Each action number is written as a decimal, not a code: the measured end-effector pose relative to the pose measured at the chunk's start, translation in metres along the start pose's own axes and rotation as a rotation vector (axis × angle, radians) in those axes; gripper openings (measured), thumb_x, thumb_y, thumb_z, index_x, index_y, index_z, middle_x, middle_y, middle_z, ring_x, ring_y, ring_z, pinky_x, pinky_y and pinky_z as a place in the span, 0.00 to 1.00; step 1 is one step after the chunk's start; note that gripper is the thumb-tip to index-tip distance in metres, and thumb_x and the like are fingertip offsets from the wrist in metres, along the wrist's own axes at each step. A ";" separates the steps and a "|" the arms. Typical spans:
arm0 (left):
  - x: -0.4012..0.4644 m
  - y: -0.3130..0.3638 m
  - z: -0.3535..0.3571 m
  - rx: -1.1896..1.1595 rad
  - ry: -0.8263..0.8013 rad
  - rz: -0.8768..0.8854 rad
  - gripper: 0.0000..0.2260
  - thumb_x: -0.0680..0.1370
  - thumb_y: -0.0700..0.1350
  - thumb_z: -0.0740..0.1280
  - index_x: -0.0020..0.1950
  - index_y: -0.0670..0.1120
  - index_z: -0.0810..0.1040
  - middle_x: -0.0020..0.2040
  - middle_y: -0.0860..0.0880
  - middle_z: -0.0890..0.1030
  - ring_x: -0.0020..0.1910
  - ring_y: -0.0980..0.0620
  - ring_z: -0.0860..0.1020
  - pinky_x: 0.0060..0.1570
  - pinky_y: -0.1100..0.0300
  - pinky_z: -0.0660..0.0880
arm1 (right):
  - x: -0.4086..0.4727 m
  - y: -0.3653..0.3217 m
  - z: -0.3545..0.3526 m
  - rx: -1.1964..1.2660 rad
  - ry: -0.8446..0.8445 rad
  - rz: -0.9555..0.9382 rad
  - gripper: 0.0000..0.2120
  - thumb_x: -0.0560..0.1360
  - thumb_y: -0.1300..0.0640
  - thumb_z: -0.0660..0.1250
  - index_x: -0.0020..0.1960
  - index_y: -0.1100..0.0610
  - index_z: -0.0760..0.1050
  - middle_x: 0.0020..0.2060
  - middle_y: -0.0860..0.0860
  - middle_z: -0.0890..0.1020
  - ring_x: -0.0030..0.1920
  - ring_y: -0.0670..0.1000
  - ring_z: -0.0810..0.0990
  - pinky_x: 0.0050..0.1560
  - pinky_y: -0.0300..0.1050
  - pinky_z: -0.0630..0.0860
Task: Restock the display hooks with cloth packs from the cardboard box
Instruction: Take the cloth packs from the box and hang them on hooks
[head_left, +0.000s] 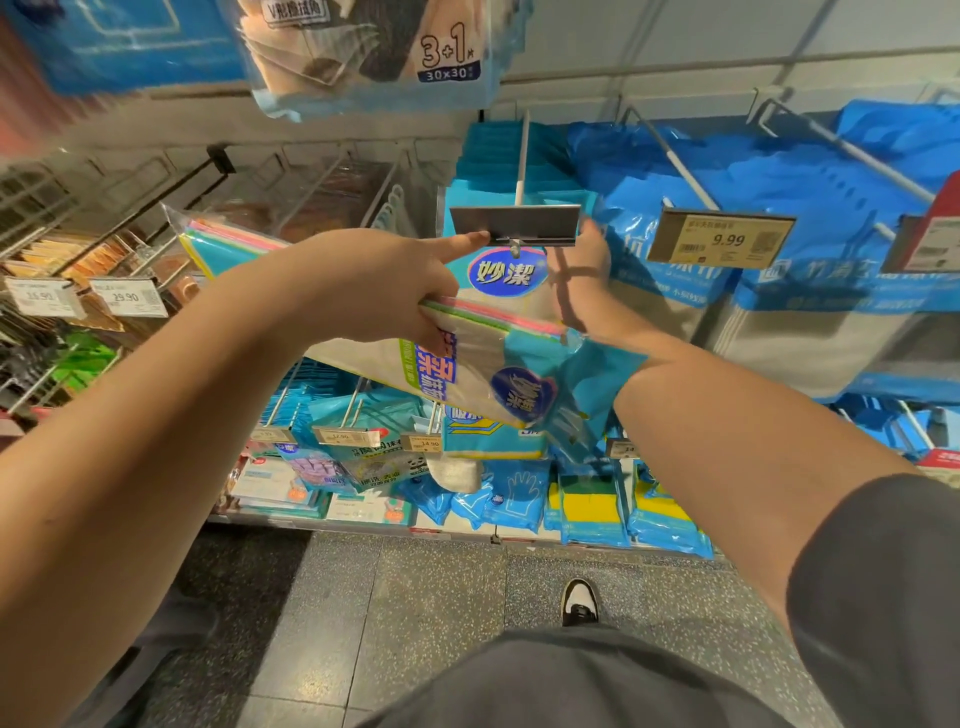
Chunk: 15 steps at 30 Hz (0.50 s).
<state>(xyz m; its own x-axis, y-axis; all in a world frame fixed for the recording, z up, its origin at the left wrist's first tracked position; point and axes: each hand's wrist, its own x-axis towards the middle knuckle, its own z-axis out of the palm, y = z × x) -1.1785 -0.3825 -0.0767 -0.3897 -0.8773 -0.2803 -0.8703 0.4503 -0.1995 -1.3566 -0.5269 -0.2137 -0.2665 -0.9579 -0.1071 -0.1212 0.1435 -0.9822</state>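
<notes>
The left hand (384, 291) grips a stack of cloth packs (483, 364) from above, fingers curled under the pink and green top edges, while its forefinger points straight out and touches the left end of the grey label holder (514, 224) at the tip of the display hook (522, 156). The packs lie tilted, their blue oval logos facing the camera, the lower ends sagging toward the right forearm. The right hand (582, 275) reaches up just right of the label holder, beside the pack (506, 275) hanging at the front of that hook; its fingertips are behind the holder and the pack, so I cannot tell whether they pinch anything or lie apart. More teal packs fill the hook's far length. To the right, large blue bags (675, 218) hang behind a price tag (722, 239) reading 9.99. To the left, a multicolour cloth pack (223, 239) hangs near wire racks. Lower hooks carry gloves and sponges (587, 506). Near, on the speckled floor (415, 597), one black-and-white shoe (579, 603) shows.
</notes>
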 end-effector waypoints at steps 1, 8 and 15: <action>-0.001 -0.001 0.001 0.001 0.006 -0.003 0.13 0.76 0.61 0.69 0.45 0.52 0.76 0.80 0.67 0.43 0.54 0.45 0.80 0.50 0.49 0.76 | 0.006 0.004 0.002 -0.001 0.014 -0.009 0.20 0.79 0.57 0.65 0.70 0.59 0.72 0.56 0.57 0.80 0.47 0.52 0.77 0.47 0.47 0.77; -0.005 0.000 0.015 -0.127 0.074 0.003 0.13 0.77 0.60 0.69 0.48 0.51 0.77 0.78 0.71 0.41 0.50 0.46 0.80 0.47 0.50 0.77 | -0.028 0.014 -0.028 0.108 -0.068 -0.111 0.18 0.75 0.56 0.72 0.62 0.58 0.73 0.55 0.52 0.82 0.51 0.48 0.81 0.57 0.45 0.77; -0.002 -0.003 0.028 -0.315 0.144 0.072 0.08 0.78 0.53 0.71 0.46 0.51 0.76 0.80 0.66 0.45 0.54 0.46 0.80 0.50 0.52 0.75 | -0.119 0.075 -0.124 0.368 -0.240 0.146 0.19 0.58 0.48 0.80 0.47 0.49 0.84 0.43 0.49 0.85 0.43 0.51 0.83 0.49 0.52 0.81</action>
<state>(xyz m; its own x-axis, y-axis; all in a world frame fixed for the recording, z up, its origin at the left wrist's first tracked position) -1.1667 -0.3776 -0.1015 -0.4728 -0.8695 -0.1431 -0.8803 0.4587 0.1215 -1.4529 -0.3715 -0.2552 -0.0209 -0.9710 -0.2383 0.2598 0.2249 -0.9391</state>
